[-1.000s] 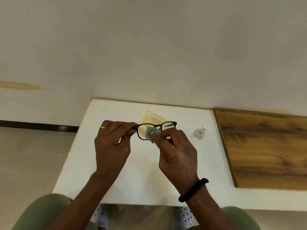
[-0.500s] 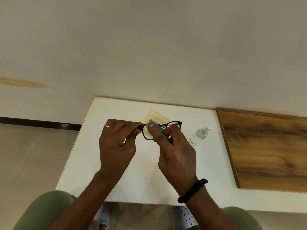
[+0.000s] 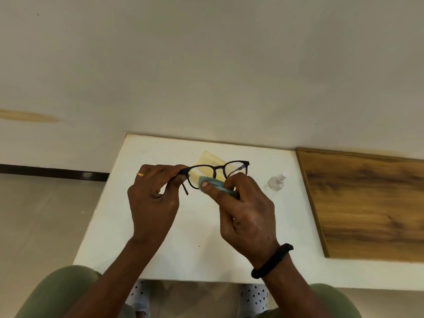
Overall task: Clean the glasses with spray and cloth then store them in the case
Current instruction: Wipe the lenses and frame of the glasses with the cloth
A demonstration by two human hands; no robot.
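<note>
Glasses (image 3: 216, 168) were held above white table (image 3: 137, 214).
Left hand (image 3: 153, 198) pinched frame corner at 9 o'clock end, beside temple hinge.
Right hand (image 3: 245, 216) pinched teal cloth (image 3: 213, 180) onto lens nearer left hand, thumb on near face.
Yellow case (image 3: 210, 158) lay on table at 12 o'clock from glasses, partly seen through lens.
Spray bottle (image 3: 276, 182) sat at 3 o'clock, apart from glasses.
Wooden board (image 3: 367, 203) lay farther toward 3 o'clock.

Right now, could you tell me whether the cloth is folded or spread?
Folded: the right hand pinches the cloth doubled over a lens of the glasses.
</note>
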